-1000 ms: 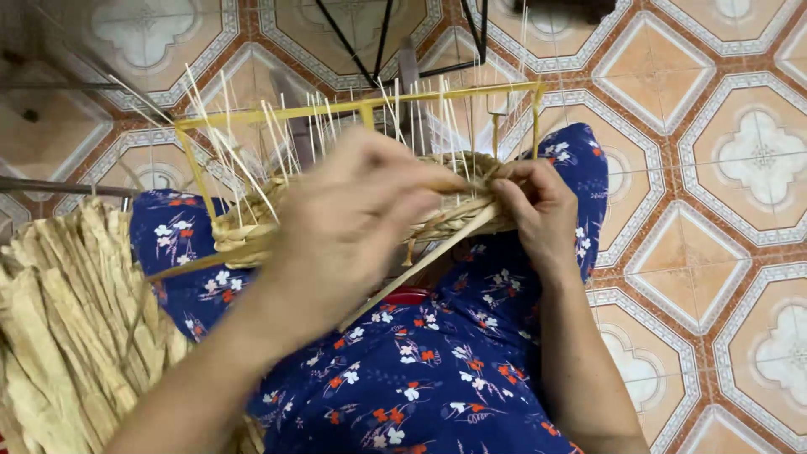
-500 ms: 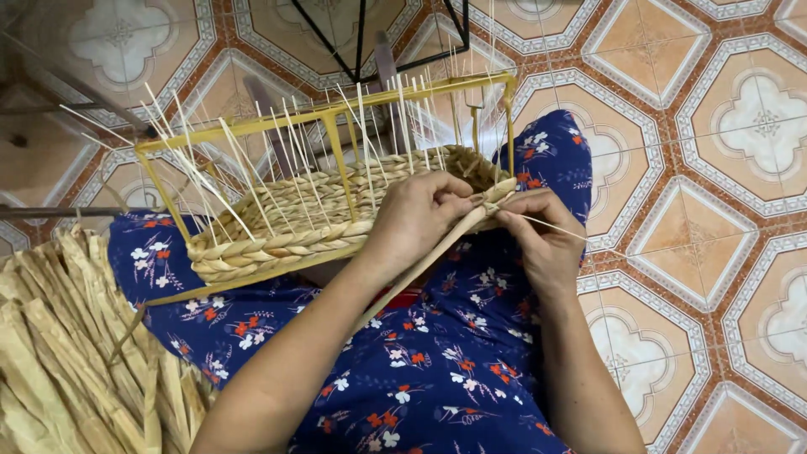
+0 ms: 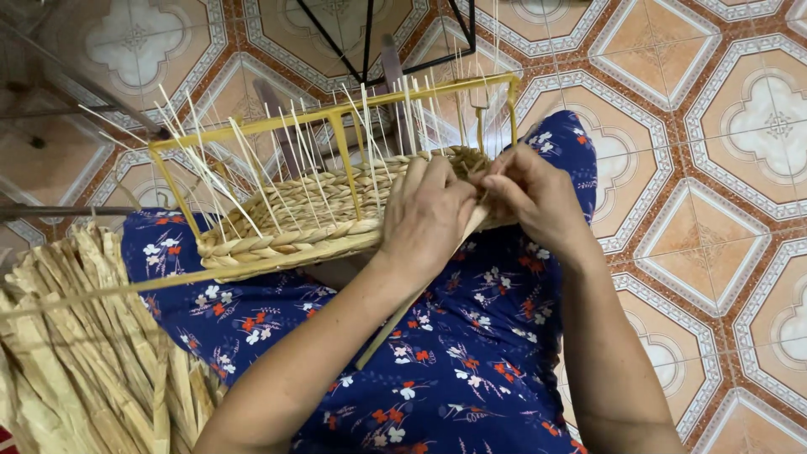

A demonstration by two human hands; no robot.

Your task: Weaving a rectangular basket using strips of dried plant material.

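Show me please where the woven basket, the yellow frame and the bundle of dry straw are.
woven basket (image 3: 290,231): head view, on its braided near wall.
yellow frame (image 3: 336,113): head view, on its top bar.
bundle of dry straw (image 3: 76,353): head view, middle of the strips.

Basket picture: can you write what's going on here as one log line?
left hand: gripping woven basket edge | right hand: pinching straw strand | dried straw bundle: beside lap | yellow frame: around basket

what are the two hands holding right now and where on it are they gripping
Both the left hand and right hand grip the half-woven basket at its right end, pinching weaving strands there.
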